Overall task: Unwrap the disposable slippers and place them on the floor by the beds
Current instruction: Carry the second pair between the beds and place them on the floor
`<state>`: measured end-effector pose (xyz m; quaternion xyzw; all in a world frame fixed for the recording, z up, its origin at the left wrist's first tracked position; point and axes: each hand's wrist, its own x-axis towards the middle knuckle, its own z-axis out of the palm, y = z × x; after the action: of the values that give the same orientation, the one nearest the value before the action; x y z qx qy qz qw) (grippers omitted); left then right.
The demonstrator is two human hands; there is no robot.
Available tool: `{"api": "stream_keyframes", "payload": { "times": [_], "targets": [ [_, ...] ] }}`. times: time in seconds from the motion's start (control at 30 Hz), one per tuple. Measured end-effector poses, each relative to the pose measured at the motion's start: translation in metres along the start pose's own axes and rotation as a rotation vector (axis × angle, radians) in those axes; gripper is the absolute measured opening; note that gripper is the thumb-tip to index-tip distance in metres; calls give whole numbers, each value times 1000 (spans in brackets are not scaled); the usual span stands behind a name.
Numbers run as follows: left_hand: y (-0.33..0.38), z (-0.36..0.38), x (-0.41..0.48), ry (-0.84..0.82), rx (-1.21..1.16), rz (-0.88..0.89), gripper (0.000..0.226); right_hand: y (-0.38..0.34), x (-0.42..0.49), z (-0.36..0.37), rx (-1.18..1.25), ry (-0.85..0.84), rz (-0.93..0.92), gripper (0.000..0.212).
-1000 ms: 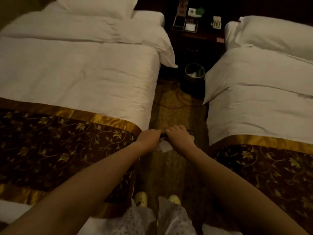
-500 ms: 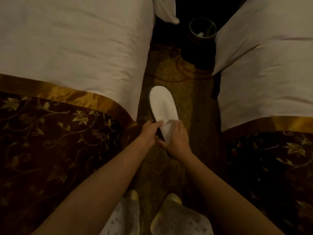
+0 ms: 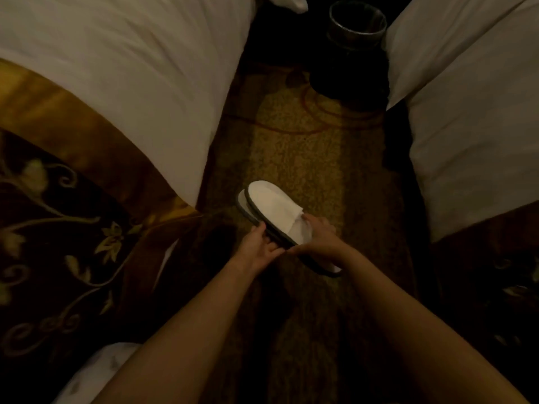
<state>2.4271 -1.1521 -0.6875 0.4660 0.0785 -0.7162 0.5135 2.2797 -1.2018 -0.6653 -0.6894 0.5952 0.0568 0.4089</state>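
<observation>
The slippers (image 3: 271,207), still stacked as a pair, sit just right of the left bed's (image 3: 131,83) corner, low over the carpet (image 3: 306,147). Our left hand (image 3: 256,247) pinches their bed-side edge and our right hand (image 3: 319,240) holds the far edge, both grips closed on the pair. We should peel them apart gently, then lay each sole-down.

place: likely hotel room | twin beds (image 3: 131,68); bed runner (image 3: 73,228); carpet (image 3: 297,147); bin (image 3: 357,30)

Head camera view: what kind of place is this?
Probably a twin hotel room: two white-sheeted beds with gold-edged runners flank a patterned carpet, a waste bin stands at the aisle's end, plus thin disposable slippers.
</observation>
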Motion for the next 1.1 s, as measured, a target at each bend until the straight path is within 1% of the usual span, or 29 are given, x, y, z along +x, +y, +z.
{"api": "stream_keyframes", "payload": {
  "times": [0.1, 0.17, 0.27, 0.37, 0.43, 0.53, 0.63, 0.7, 0.8, 0.83, 0.9, 0.97, 1.0, 1.1],
  "targets": [
    [-12, -24, 31, 61, -46, -7, 44, 30, 38, 7, 15, -50, -21, 104],
    [-18, -40, 40, 101, -117, -26, 45, 46, 58, 10, 11, -46, -27, 105],
    [-30, -62, 40, 145, -189, -55, 45, 65, 84, 15, 9, 11, -9, 104],
    [-38, -78, 38, 147, -232, -75, 44, 77, 109, 25, -91, 108, -28, 100],
    [-41, -85, 40, 128, -254, -69, 38, 82, 127, 31, -169, 147, -46, 99],
    [-42, -95, 45, 53, -257, -69, 26, 88, 149, 40, -206, 156, -60, 98],
    [-42, -103, 45, -31, -249, -45, 25, 93, 162, 47, -220, 137, -77, 98],
    [-43, -107, 43, -69, -256, -19, 27, 94, 165, 46, -228, 108, -76, 100],
    [-45, -109, 41, -111, -253, 2, 39, 93, 163, 42, -259, 41, -66, 103],
    [-45, -108, 41, -115, -247, 8, 42, 89, 160, 40, -245, 44, -67, 101],
    [-44, -106, 43, -102, -256, 16, 45, 73, 149, 36, -216, 128, -107, 92],
    [-43, -104, 45, -102, -278, 22, 42, 52, 130, 33, -213, 205, -195, 86],
    [-42, -103, 45, -112, -287, 26, 39, 41, 118, 34, -218, 190, -239, 87],
    [-44, -101, 46, -141, -278, 32, 41, 20, 73, 59, -333, -3, -314, 104]
  ]
}}
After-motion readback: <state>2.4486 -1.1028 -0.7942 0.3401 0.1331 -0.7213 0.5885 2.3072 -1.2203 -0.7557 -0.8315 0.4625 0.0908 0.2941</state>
